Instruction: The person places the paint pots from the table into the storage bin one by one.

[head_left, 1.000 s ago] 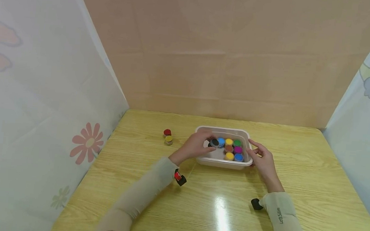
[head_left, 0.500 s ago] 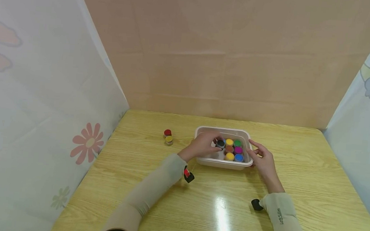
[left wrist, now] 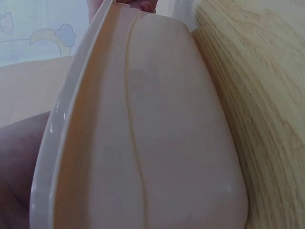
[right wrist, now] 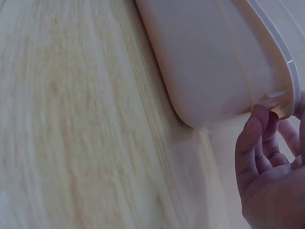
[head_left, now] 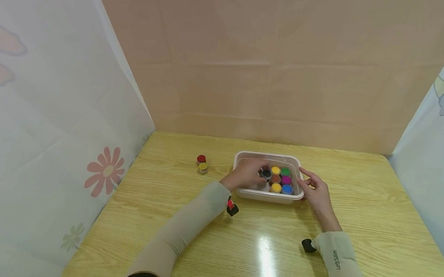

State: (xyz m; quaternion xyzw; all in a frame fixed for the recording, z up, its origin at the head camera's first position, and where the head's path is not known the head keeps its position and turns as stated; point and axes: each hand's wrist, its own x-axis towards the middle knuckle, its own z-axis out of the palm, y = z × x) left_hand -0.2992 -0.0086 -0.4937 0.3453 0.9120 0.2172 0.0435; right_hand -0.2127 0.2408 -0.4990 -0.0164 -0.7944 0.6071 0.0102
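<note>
My left hand (head_left: 247, 172) reaches over the near left part of a whitish plastic tub (head_left: 266, 196) and pinches a small black-lidded jar (head_left: 266, 174) inside it. Beside that jar sit others with yellow (head_left: 275, 188), brown (head_left: 275, 179), purple (head_left: 286, 180), green (head_left: 285, 172) and blue (head_left: 286, 189) lids. At the tub's right end, my right hand (head_left: 317, 193) holds the rim between thumb and fingers. The right wrist view has the fingers of that hand (right wrist: 274, 167) under the rim. In the left wrist view the tub's wall (left wrist: 176, 119) hides the jars.
To the left of the tub, a red-lidded jar (head_left: 201, 159) and a yellow-lidded jar (head_left: 202, 168) stand close together on the wooden table (head_left: 168, 204). A brown backdrop (head_left: 273, 90) rises behind the table, with patterned white sheets (head_left: 90, 100) at both sides.
Carrying the black-lidded jar, my left hand has moved right within the tub, up to the other jars. A light blue lid seen earlier is now hidden. My right hand has stayed put.
</note>
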